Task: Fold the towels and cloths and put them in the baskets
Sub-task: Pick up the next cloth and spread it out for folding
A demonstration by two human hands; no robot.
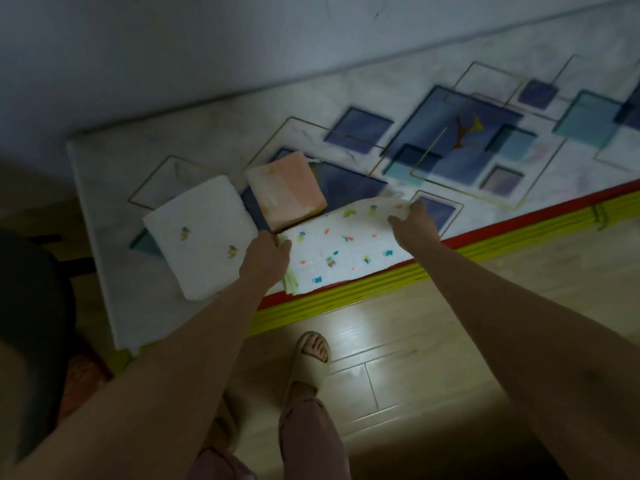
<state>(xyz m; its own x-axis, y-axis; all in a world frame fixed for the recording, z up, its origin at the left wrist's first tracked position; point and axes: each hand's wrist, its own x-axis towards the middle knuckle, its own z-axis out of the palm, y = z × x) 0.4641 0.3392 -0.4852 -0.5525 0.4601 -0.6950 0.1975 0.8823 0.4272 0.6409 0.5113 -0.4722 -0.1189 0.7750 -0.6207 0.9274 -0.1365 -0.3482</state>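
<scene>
A white cloth with small coloured prints (346,247) lies spread near the table's front edge. My left hand (268,258) pinches its left end, where a green trim shows. My right hand (412,221) grips its far right corner. A folded white towel (197,233) lies to the left of the printed cloth. A folded pink and peach towel (287,190) sits just behind it. No basket is in view.
The table (450,98) has a marble-look top with blue and teal squares and a red and yellow-green front edge. It stands against a pale wall. A dark chair (31,306) is at the left. My slippered foot (310,358) stands on the wooden floor.
</scene>
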